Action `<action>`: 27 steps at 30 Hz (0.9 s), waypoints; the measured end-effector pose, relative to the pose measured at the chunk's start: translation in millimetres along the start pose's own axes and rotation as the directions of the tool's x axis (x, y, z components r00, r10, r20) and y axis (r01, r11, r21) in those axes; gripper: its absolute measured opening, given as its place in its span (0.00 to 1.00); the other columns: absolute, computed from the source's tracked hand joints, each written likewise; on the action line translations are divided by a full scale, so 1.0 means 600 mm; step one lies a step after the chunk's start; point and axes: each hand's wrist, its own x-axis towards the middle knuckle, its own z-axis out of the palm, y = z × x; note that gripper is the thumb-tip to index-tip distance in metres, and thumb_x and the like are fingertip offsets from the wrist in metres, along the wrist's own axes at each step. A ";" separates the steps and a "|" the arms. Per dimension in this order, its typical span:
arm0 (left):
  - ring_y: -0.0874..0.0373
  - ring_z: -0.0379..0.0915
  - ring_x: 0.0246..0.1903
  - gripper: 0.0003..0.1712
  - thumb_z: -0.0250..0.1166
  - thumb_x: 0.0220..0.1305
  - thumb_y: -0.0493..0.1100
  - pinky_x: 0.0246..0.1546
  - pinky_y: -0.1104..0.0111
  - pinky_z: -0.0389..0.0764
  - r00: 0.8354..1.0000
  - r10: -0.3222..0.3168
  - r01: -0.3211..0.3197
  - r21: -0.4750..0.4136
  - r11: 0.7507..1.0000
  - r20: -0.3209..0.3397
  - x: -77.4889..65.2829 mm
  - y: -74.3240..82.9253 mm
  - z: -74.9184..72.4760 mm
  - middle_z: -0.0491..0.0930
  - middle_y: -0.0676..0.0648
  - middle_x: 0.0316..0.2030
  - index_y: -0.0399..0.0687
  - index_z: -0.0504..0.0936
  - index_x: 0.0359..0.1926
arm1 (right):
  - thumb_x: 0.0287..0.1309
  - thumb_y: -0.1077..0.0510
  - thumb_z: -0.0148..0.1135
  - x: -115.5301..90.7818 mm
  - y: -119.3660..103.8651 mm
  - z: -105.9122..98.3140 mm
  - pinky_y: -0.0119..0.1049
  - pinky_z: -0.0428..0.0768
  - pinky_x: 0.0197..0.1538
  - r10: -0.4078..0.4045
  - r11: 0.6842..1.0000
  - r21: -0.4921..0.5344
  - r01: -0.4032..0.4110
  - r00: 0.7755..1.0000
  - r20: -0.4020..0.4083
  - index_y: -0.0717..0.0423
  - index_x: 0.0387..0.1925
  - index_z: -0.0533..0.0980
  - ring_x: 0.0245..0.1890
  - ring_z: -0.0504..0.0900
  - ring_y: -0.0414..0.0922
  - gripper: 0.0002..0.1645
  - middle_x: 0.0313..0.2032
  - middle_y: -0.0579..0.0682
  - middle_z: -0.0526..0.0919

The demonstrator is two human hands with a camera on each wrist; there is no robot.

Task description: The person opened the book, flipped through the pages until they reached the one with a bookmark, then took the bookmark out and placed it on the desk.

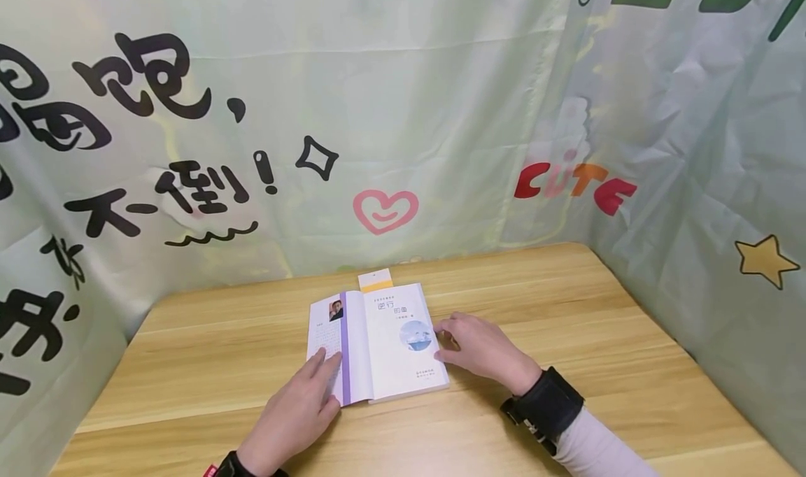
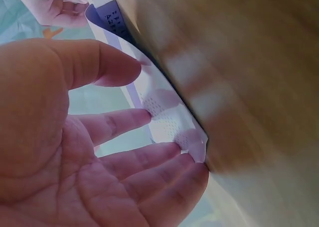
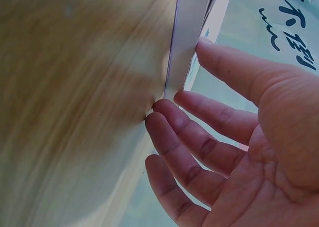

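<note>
An open book (image 1: 397, 365) lies on the wooden table, a title page with a round blue picture on its right side. On its left is a cover flap (image 1: 327, 333) with a small portrait photo, printed text and a purple stripe. My left hand (image 1: 301, 407) rests its fingertips on this flap; the left wrist view shows those fingers (image 2: 119, 125) nearly straight. At the book's right edge is my right hand (image 1: 481, 347), thumb and fingers slightly bent. In the right wrist view its fingertips touch the side of the page block (image 3: 185, 43).
A white and orange card (image 1: 375, 280) sticks out beyond the book's top edge. The wooden table (image 1: 220, 351) extends around the book. Printed fabric (image 1: 441, 113) with writing, a heart and a star hangs behind and along the sides.
</note>
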 end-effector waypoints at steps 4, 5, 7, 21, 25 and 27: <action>0.40 0.65 0.59 0.33 0.63 0.59 0.46 0.51 0.50 0.73 1.000 0.002 -0.003 0.004 1.000 0.021 -0.002 -0.002 0.003 0.65 0.31 0.63 0.40 0.72 0.65 | 0.52 0.45 0.70 0.000 0.000 0.002 0.32 0.70 0.27 -0.003 1.000 -0.003 0.003 1.000 -0.001 0.51 0.48 0.82 0.27 0.69 0.39 0.23 0.29 0.43 0.75; 0.40 0.65 0.59 0.33 0.63 0.59 0.46 0.51 0.49 0.73 1.000 0.003 -0.003 0.005 1.000 0.025 -0.002 -0.002 0.003 0.65 0.31 0.63 0.40 0.72 0.65 | 0.52 0.45 0.70 0.000 0.000 0.002 0.32 0.70 0.27 -0.005 1.000 -0.006 0.005 1.000 -0.002 0.51 0.47 0.82 0.27 0.69 0.39 0.23 0.29 0.43 0.75; 0.39 0.65 0.60 0.34 0.63 0.60 0.47 0.51 0.49 0.73 0.999 0.003 -0.003 0.008 1.000 0.032 -0.001 -0.003 0.004 0.65 0.31 0.63 0.40 0.71 0.66 | 0.52 0.45 0.70 0.000 0.000 0.002 0.32 0.71 0.27 -0.011 1.000 -0.006 0.011 1.000 -0.007 0.51 0.47 0.82 0.27 0.69 0.39 0.22 0.30 0.42 0.75; 0.38 0.62 0.61 0.35 0.64 0.61 0.49 0.52 0.48 0.71 0.997 -0.015 0.017 -0.025 1.000 0.077 0.003 0.000 -0.003 0.62 0.31 0.65 0.41 0.70 0.67 | 0.52 0.47 0.70 0.002 -0.004 -0.002 0.33 0.71 0.27 -0.006 1.000 0.012 0.006 1.000 0.010 0.49 0.40 0.82 0.26 0.70 0.39 0.16 0.28 0.42 0.76; 0.38 0.61 0.62 0.35 0.64 0.61 0.50 0.53 0.48 0.71 0.996 -0.024 0.027 -0.024 0.999 0.085 0.003 0.001 -0.005 0.62 0.31 0.65 0.41 0.69 0.67 | 0.52 0.48 0.70 0.002 -0.004 -0.003 0.33 0.69 0.26 -0.009 1.000 0.015 0.009 1.000 0.012 0.48 0.36 0.80 0.24 0.69 0.40 0.13 0.26 0.44 0.75; 0.38 0.61 0.62 0.35 0.64 0.61 0.50 0.53 0.48 0.71 0.996 -0.027 0.029 -0.023 0.999 0.088 0.003 0.001 -0.005 0.61 0.31 0.65 0.41 0.69 0.67 | 0.52 0.48 0.70 0.002 -0.004 -0.004 0.33 0.68 0.25 -0.010 1.000 0.018 0.010 1.000 0.012 0.48 0.35 0.80 0.24 0.69 0.40 0.12 0.26 0.44 0.75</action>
